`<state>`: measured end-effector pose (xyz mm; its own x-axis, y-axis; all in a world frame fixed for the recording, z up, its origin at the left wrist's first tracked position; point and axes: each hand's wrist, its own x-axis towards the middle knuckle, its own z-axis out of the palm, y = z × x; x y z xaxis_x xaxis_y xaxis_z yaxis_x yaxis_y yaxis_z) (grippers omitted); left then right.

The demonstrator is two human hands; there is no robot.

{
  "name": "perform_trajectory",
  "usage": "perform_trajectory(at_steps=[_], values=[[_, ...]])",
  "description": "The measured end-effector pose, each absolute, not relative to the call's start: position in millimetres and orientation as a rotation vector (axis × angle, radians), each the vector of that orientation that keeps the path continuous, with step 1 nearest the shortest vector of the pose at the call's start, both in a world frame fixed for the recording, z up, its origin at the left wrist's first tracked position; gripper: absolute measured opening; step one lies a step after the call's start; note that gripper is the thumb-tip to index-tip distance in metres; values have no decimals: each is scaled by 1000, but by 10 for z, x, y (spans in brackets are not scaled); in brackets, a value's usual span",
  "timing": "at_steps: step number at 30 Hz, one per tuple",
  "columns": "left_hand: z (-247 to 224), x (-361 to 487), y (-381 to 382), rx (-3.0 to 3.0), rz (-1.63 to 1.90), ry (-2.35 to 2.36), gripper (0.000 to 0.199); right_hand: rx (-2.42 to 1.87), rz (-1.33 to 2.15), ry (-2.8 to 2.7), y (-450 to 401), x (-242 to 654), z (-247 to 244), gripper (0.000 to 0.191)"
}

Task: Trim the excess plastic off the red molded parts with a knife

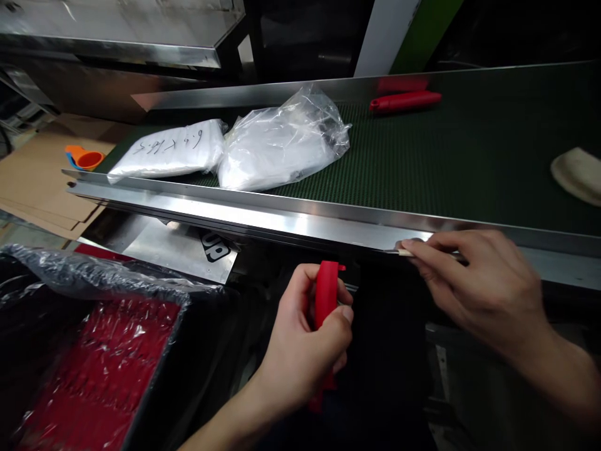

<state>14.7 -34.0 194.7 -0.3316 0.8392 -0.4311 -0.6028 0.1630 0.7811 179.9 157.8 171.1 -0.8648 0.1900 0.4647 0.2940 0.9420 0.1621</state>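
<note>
My left hand (312, 338) is closed around a red plastic part (327, 291), held upright below the conveyor's near rail. A small nub juts from the part's top right, and its lower end shows under my hand. My right hand (479, 282) pinches a slim knife (404, 252) with a pale handle. Its thin metal tip points left, close to the rail and apart from the red part. My fingers hide much of the handle. Another red plastic piece (406, 101) lies by the far rail on the green conveyor belt (389, 163).
Two clear bags of white material (277, 147) (171, 150) lie on the belt's left. A beige pad (580, 175) is at far right. An orange cup-shaped item (89, 159) rests on cardboard (28, 169). At lower left, a black lined bin (188, 319) holds several red parts (107, 363).
</note>
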Motion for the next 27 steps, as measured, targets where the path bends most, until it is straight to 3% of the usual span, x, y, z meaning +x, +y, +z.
perform_trajectory(at_steps=[14,22,27], values=[[1939,117,-383,268,1530,1145,19,-407,-249,-2457,1531,1714,1609,34],[1875,56,-375,113,1630,572,8,-457,-362,-2450,1530,1738,1560,46],[1817,82,-424,-19,1570,221,40,-551,-393,-2412,1503,1744,1537,46]])
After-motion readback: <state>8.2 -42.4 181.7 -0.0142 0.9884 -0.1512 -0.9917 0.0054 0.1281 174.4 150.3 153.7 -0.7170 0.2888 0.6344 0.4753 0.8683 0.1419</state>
